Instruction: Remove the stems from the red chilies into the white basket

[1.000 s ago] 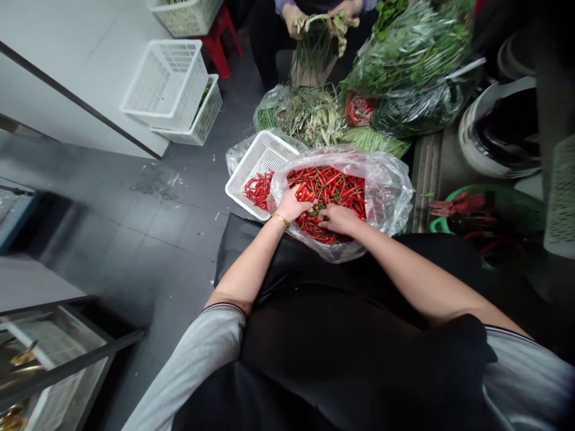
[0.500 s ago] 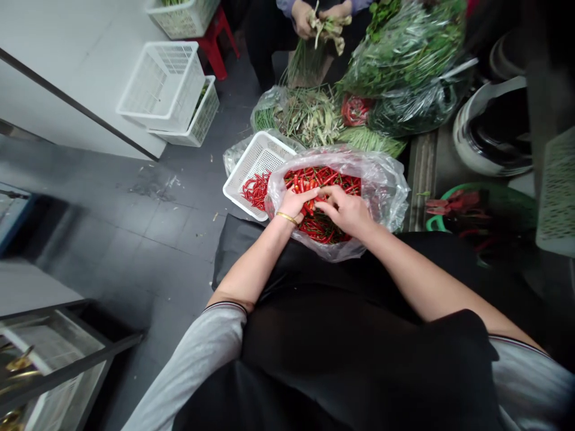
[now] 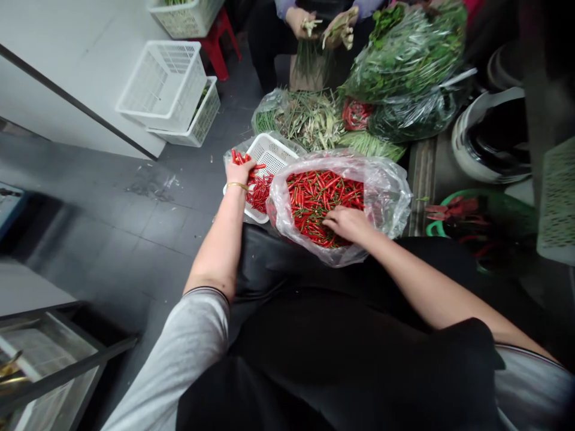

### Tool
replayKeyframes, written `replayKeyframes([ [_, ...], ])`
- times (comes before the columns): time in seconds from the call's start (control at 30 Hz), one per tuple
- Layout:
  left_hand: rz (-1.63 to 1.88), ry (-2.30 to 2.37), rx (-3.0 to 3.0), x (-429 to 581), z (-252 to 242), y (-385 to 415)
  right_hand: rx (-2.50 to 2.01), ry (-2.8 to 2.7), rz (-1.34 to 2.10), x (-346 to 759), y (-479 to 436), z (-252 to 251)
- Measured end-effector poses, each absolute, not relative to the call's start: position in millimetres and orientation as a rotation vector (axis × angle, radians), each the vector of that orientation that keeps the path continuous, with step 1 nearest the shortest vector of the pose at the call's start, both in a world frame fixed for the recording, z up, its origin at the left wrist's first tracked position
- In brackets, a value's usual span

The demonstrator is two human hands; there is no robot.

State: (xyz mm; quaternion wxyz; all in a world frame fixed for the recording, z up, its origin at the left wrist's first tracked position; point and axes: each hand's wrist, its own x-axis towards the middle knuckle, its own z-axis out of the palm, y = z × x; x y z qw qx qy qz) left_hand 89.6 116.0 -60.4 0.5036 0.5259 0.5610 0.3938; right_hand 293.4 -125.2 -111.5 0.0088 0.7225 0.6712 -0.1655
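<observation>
My left hand [image 3: 240, 170] is closed around several red chili peppers [image 3: 237, 157] whose ends stick out past the fingers. It is over the left side of a white perforated basket [image 3: 265, 146], where more red chilies [image 3: 259, 193] lie at the near end. To the right, on my lap, a clear plastic bag [image 3: 386, 191] stands open, full of red chilies with green stems [image 3: 317, 194]. My right hand [image 3: 348, 223] reaches into this bag, its fingers curled together among the chilies; what lies between the fingertips is hidden.
Opposite me, a person's hands [image 3: 299, 23] hold green stalks above a pile of trimmed greens [image 3: 314, 117]. Bagged leafy greens [image 3: 404, 54] sit behind. White crates [image 3: 164, 84] stand at the left, near a red stool [image 3: 218, 48]. A bucket [image 3: 465, 143] and green basin [image 3: 433, 227] are at right.
My left hand has moved left from the bag to the basket, carrying chilies. My right hand has shifted slightly lower in the bag. The other person's hands have moved apart.
</observation>
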Motion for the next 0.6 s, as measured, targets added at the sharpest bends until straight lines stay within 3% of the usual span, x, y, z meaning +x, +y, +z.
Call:
replayKeyframes([
  [0.17,0.764,1.541,1.632,76.1,-61.9,156.4,2.104,1.968,-0.591,258.5,-104.1,-130.8],
  [0.27,0.819,1.420,1.736,84.8,-53.1,133.2,2.313,1.906,-0.745,279.3,-100.1,-128.9],
  [0.37,0.649,1.078,1.801,107.3,-51.1,78.1,2.686,1.754,-1.360,301.1,-103.3,-118.6],
  [0.43,0.395,0.839,1.824,125.9,-56.0,35.3,2.818,1.591,-1.945,305.1,-106.5,-109.7],
  [0.5,0.113,0.732,1.736,141.3,-64.1,-0.7,2.844,1.520,-2.291,302.6,-110.3,-100.5],
  [0.6,-0.163,0.734,1.541,150.9,-75.0,-29.2,2.791,1.897,-2.022,299.1,-117.7,-87.0],
])
